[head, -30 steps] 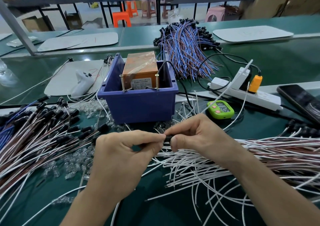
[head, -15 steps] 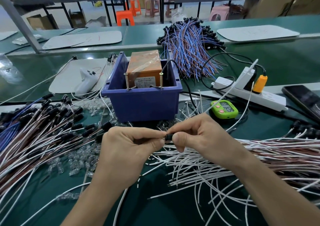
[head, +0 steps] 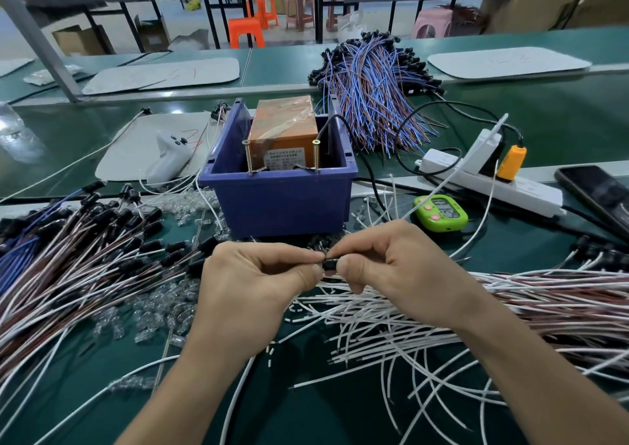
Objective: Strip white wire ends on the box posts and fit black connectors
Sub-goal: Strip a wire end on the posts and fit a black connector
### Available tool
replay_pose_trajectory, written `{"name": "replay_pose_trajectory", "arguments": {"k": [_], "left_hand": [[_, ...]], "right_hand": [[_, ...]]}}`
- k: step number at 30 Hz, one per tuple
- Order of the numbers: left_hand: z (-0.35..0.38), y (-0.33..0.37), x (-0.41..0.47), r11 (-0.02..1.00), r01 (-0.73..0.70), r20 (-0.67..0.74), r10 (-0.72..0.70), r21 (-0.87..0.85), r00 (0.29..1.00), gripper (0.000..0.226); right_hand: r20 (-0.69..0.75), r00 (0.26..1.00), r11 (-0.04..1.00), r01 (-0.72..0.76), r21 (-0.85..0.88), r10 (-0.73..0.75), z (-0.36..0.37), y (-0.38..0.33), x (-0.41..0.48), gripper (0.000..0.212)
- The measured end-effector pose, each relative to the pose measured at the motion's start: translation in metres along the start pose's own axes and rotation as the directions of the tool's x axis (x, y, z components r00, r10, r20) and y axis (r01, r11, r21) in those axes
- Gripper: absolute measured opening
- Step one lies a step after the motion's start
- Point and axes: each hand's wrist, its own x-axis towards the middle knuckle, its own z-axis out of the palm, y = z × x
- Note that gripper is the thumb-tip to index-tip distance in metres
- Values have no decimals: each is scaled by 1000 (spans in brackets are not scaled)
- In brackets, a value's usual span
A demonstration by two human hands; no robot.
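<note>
My left hand (head: 253, 286) and my right hand (head: 396, 267) meet just in front of the blue box (head: 282, 203). Between their thumbs and forefingers sits a small black connector (head: 329, 263), pinched from both sides. A white wire (head: 235, 400) trails down from under my left hand. Two brass screw posts (head: 247, 157) stand on the box's front rim, before an orange block (head: 284, 128). Loose white wires (head: 391, 339) lie under my right hand. Finished wires with black connectors (head: 85, 257) are heaped at the left.
Clear plastic bits (head: 153, 312) litter the green mat. A green timer (head: 440, 213), a white power strip (head: 490, 186) and a phone (head: 595, 192) lie at the right. A blue and red wire bundle (head: 374, 94) sits behind the box. A white tool (head: 168, 160) rests at its left.
Both hands have stayed together on the black connector, shifting slightly up and right in view. The fingers have adjusted a little around it.
</note>
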Motion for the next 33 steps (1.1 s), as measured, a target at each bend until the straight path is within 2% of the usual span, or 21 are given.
{"name": "replay_pose_trajectory", "arguments": {"k": [9, 15, 18, 22, 33], "left_hand": [[-2, 2, -1, 996, 7, -4, -7, 91, 1000, 31], [0, 1, -1, 996, 76, 44, -74, -48, 996, 28], [-5, 2, 2, 963, 185, 185, -148, -197, 972, 27], [-11, 0, 5, 948, 250, 320, -178, -197, 930, 43], [-7, -11, 3, 953, 197, 314, -119, -229, 942, 32]], "right_hand": [[-4, 1000, 1000, -5, 16, 5, 4, 3, 0, 15], [10, 1000, 994, 7, 107, -8, 4, 5, 0, 16], [41, 999, 992, -3, 129, -2, 3, 4, 1, 15], [107, 994, 995, -5, 101, -6, 0, 4, 0, 14], [166, 986, 990, -52, 128, 30, 1, 4, 1, 18]]}}
